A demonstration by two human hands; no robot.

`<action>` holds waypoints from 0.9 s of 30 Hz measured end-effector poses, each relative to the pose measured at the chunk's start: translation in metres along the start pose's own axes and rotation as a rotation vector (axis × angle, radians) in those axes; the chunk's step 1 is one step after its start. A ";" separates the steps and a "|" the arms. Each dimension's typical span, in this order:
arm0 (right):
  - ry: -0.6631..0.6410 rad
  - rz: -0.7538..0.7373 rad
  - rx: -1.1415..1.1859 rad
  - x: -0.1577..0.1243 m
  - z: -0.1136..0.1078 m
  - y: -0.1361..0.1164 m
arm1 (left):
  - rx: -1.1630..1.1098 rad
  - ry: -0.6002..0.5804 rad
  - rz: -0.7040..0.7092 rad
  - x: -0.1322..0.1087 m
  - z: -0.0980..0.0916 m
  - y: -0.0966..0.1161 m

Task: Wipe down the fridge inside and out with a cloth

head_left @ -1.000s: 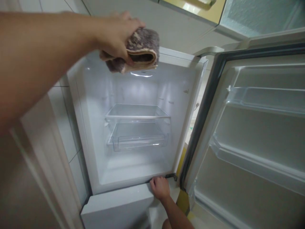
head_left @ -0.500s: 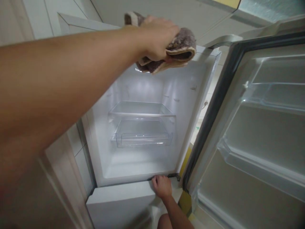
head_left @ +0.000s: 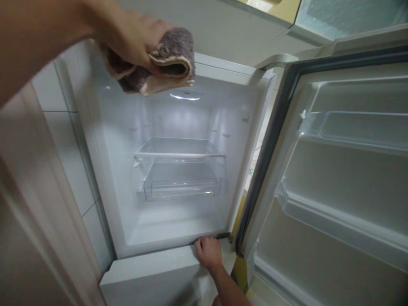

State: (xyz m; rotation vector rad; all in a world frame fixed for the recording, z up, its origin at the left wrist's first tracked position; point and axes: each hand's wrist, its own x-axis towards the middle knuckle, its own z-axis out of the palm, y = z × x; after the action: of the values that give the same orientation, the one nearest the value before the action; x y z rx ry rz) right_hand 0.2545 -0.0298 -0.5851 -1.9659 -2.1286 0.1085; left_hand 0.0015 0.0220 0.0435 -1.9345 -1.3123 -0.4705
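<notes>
My left hand reaches in from the upper left and is shut on a folded brown towel with a cream edge. Hand and towel are at the upper left front of an open white refrigerator. Low down, my right hand rests with curled fingers over the top edge of the lower freezer door, just beneath the compartment's front lip. Inside are a clear shelf and a clear drawer under it. A lamp glows on the ceiling of the compartment.
The refrigerator door stands wide open on the right, with a dark seal and clear door racks. Left of the fridge are a tiled wall and a pale wooden frame. A yellow panel is overhead.
My left hand has moved left with the towel, from the top middle to the upper left corner of the fridge. My right hand stays on the freezer door's edge. The view has shifted slightly.
</notes>
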 end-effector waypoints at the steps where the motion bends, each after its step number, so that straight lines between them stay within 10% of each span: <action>1: -0.001 0.000 0.002 0.000 -0.001 0.000 | 0.014 -0.014 -0.029 -0.003 0.000 -0.017; 7: -0.024 -0.010 0.004 -0.001 -0.003 0.000 | 0.088 0.183 -0.073 -0.054 0.017 -0.067; 13: -0.035 -0.020 0.012 0.000 -0.004 0.001 | -0.001 0.418 -0.205 -0.128 0.055 -0.014; 19: -0.031 -0.025 0.013 -0.002 -0.006 0.000 | -0.032 0.305 -0.530 -0.179 0.108 0.025; 27: -0.018 -0.008 0.017 -0.002 -0.007 -0.003 | -0.143 0.122 -0.912 -0.330 0.250 0.103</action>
State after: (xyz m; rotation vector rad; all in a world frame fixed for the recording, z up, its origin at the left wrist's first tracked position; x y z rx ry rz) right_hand 0.2535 -0.0326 -0.5775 -1.9538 -2.1402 0.1427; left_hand -0.0663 -0.0226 -0.3756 -1.2763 -2.0772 -1.1178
